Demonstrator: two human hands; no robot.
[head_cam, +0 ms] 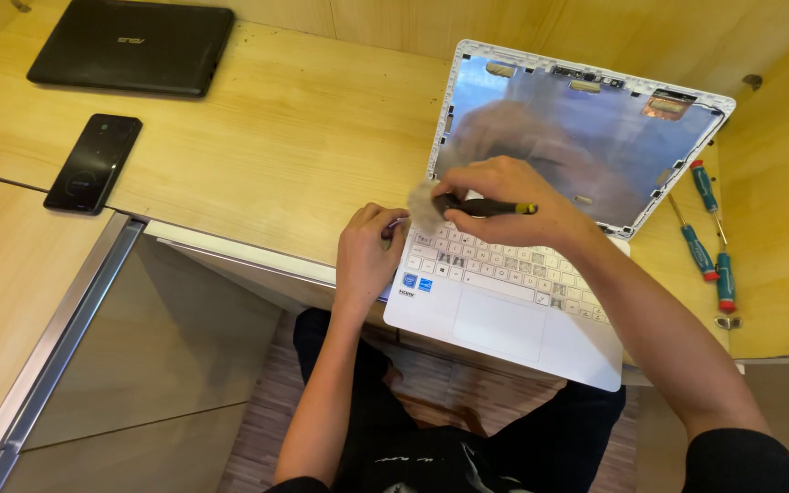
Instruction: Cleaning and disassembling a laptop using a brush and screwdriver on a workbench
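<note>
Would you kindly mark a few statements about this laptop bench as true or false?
1. The right hand holds a brush over the keyboard of the white laptop. True.
2. The left hand rests on the smartphone. False: it is at the white laptop's left edge; the phone lies apart, far to the left.
3. The black laptop is closed. True.
4. The screwdrivers lie left of the white laptop. False: they lie to its right.
5. The white laptop's screen shows a bright picture. False: the lid shows a bare silvery inner panel.
</note>
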